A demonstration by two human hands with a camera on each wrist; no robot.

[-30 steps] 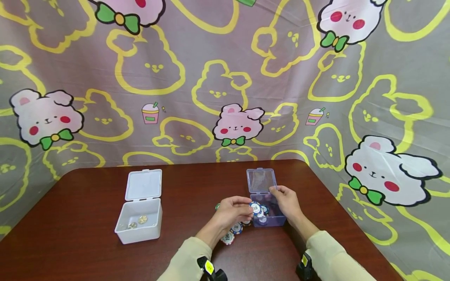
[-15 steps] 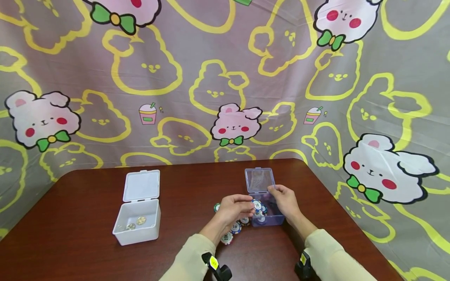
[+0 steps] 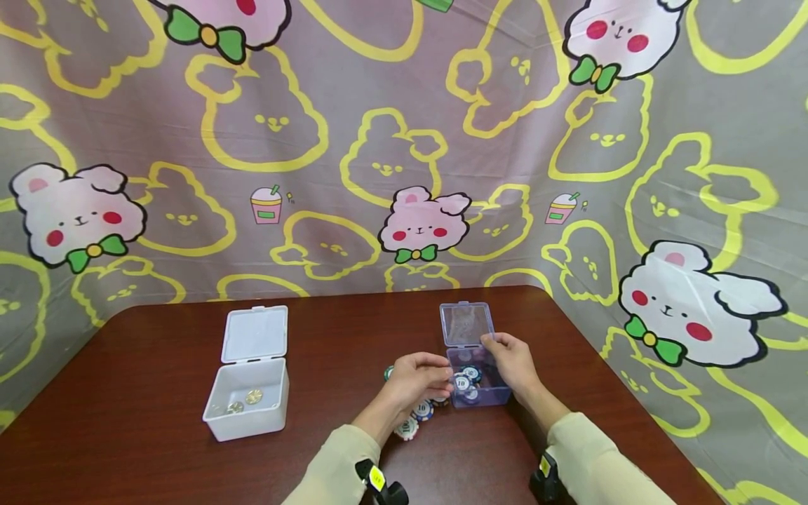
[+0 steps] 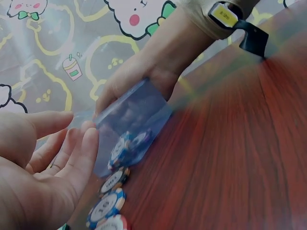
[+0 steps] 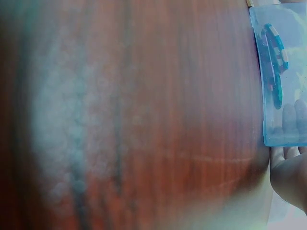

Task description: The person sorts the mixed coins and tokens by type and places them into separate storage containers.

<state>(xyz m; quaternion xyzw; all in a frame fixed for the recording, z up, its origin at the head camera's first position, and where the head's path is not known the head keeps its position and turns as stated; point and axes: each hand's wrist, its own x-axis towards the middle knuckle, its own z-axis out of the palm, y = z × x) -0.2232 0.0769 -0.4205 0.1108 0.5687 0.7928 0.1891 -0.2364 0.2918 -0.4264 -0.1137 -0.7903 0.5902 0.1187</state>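
Note:
A translucent purple plastic box (image 3: 495,398) stands on the table with its clear lid (image 3: 466,325) tipped back. Inside lie several poker chips (image 3: 463,383), some blue and white and marked 10. My right hand (image 3: 515,363) grips the box's right side, thumb at the rim by the hinge and fingers along the outer wall. At the left wall is my left hand (image 3: 413,384), its fingers loosely extended and holding nothing visible. In the left wrist view, several more chips (image 4: 106,209) lie in a row below that hand, one black-edged, one blue, one red.
On the left of the brown table (image 3: 145,393) stands a white box (image 3: 252,424) with its lid (image 3: 255,334) raised and a few gold-coloured coins (image 3: 254,397) inside. A green-edged chip (image 3: 388,373) shows behind my left hand. A patterned cloth (image 3: 353,91) hangs behind the table.
My left hand has let go of the blue and white chip, which now lies in the purple box with the others. My right hand stays on the box.

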